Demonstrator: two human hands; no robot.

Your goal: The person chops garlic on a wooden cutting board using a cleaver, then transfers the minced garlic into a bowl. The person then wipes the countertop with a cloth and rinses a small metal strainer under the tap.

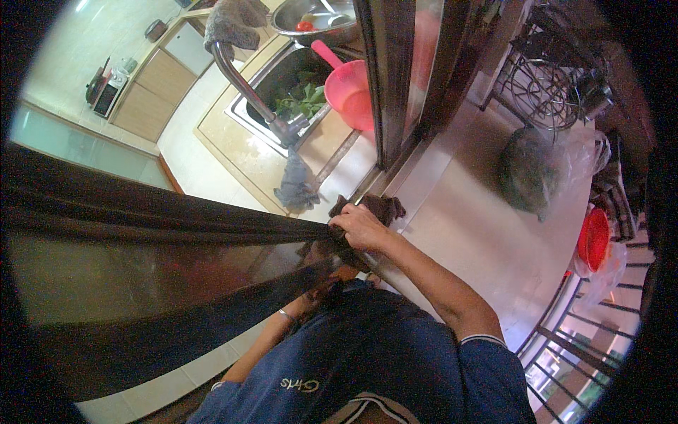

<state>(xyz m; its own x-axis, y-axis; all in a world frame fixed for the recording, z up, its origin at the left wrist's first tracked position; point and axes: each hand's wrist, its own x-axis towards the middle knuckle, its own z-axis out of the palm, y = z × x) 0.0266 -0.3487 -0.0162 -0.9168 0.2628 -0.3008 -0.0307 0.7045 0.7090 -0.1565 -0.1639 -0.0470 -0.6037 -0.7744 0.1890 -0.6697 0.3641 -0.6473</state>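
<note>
My right hand [360,227] grips a dark brown cloth [384,208] around the end of a dark-framed sliding glass panel [175,222]. Part of the cloth spreads past my fingers over the sill and track. Lower down, my left hand [319,292] is near the underside of the panel's edge, with a bracelet on the wrist. Shadow and the frame hide most of its fingers. Just past the panel's end, a grey-blue rag [296,183] lies crumpled on the counter beside the sink tap [243,87].
Leafy greens lie in the steel sink [257,79], with a pink dipper [347,93] at its edge. Behind it stands a metal basin [312,37]. Another dark frame [389,79] rises ahead. At right are a wire rack [545,95], a plastic bag [529,169] and a red basket [593,238].
</note>
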